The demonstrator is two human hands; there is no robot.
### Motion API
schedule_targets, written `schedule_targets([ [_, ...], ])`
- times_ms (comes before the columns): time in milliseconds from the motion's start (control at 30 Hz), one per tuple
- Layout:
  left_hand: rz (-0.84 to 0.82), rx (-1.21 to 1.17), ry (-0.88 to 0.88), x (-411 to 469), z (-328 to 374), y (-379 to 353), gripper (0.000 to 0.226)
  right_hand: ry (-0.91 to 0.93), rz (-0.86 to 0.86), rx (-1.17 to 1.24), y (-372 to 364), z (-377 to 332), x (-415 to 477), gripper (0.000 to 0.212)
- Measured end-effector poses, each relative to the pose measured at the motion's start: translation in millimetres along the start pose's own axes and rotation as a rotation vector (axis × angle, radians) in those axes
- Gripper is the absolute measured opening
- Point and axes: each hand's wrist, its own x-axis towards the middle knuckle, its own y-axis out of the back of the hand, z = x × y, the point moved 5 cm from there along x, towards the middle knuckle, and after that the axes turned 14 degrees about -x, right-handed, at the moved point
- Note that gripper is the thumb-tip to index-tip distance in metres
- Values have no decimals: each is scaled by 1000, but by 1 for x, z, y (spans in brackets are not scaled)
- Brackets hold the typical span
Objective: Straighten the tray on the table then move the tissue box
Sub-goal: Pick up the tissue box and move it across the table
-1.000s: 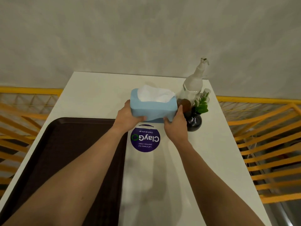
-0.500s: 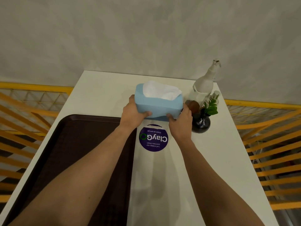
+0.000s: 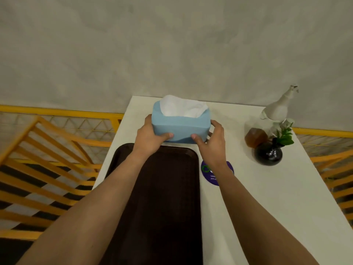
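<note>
A light blue tissue box (image 3: 180, 127) with white tissue sticking out of its top is held between both hands over the far left part of the white table (image 3: 257, 188). My left hand (image 3: 150, 139) grips its left end and my right hand (image 3: 211, 142) grips its right end. The box is just beyond the far edge of the dark brown tray (image 3: 168, 197), which lies lengthwise along the table's left side, partly covered by my forearms.
A purple round sticker (image 3: 208, 173) lies right of the tray. At the far right stand a white spray bottle (image 3: 278, 109), a brown jar (image 3: 255, 137) and a black vase with a green plant (image 3: 269, 153). Yellow railings (image 3: 57, 142) flank the table; a grey wall stands behind.
Both hands have carried the tissue box to the left, away from the vase and bottle, to a spot beyond the tray's far edge. The view has shifted along with them.
</note>
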Motion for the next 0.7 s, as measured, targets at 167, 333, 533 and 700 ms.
schedule_targets([
  [167, 9, 5, -11, 16, -15, 55, 83, -41, -54, 6, -52, -29, -4, 78],
  [333, -20, 7, -30, 39, -29, 97, 81, -22, -32, 3, -94, -55, -3, 72],
  [533, -37, -26, -61, 65, -44, 132, 80, -15, -34, -6, -130, -80, 7, 82],
  [700, -49, -23, -49, 86, -55, 142, 79, -9, -44, -32, -145, -88, 27, 82],
])
